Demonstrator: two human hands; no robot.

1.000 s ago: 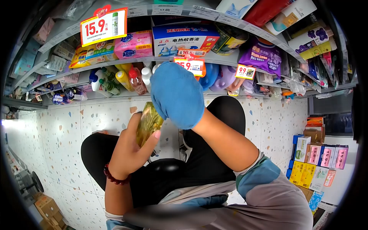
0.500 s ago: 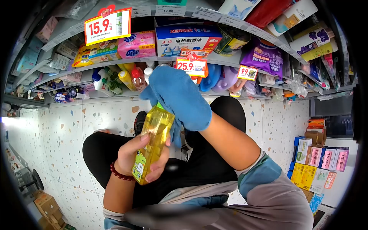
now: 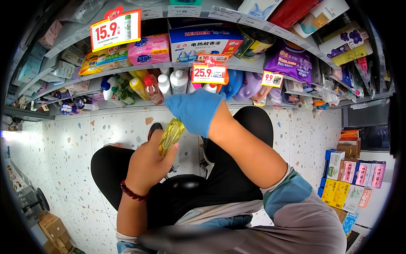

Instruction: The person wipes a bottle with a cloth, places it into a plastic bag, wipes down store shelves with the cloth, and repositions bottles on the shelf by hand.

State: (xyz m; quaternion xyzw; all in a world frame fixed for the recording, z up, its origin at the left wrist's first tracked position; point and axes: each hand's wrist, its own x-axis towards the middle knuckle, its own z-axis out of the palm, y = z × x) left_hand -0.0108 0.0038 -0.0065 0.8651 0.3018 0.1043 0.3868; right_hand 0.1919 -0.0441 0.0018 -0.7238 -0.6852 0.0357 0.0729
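1. Landmark: the 25.9 price tag on the shelf edge.
2. Below it, to its left, is the yellow bottle, pinched between thumb and fingers of the left hand.
3. Just below the tag, a blue cloth covers the right hand; I cannot tell its finger spread.
4. The bottle's upper end is at the cloth's edge.

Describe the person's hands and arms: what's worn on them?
The left hand is ungloved, with a dark red beaded bracelet at its wrist. Blue fabric hides the right hand. The right sleeve is short and grey, with a teal-blue panel; the left sleeve shows blue too.
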